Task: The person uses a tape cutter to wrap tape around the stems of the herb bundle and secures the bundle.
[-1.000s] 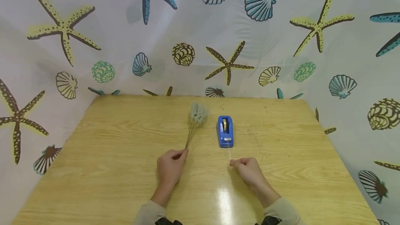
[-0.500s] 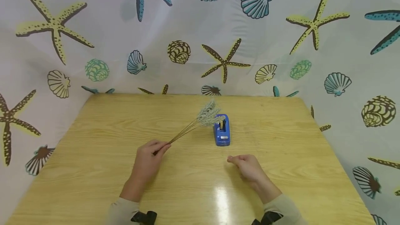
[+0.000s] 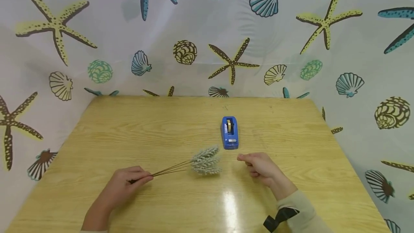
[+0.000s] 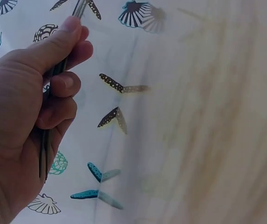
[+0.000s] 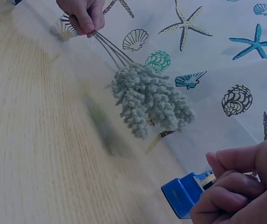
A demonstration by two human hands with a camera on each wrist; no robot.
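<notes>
My left hand (image 3: 127, 184) grips a small bunch of dried-looking flowers (image 3: 206, 161) by the thin brown stems. The fluffy pale grey-green heads point right, toward my right hand. In the left wrist view the stems (image 4: 43, 154) run through the curled fingers and along the palm. My right hand (image 3: 262, 168) has thumb and forefinger pressed together, with a faint, nearly invisible strip of clear tape (image 3: 230, 160) reaching left from the fingertips. Just beyond that hand stands a blue tape dispenser (image 3: 230, 134), partly covered by the fingers in the right wrist view.
Both hands are over a light wooden table (image 3: 145, 128). A white cloth (image 3: 181, 17) printed with starfish and shells hangs along the back and both sides of it.
The tape strip, earlier stretched from the dispenser to my right hand, is now separate from it. My left hand has moved left and nearer, turning the flower bunch from upright to nearly sideways.
</notes>
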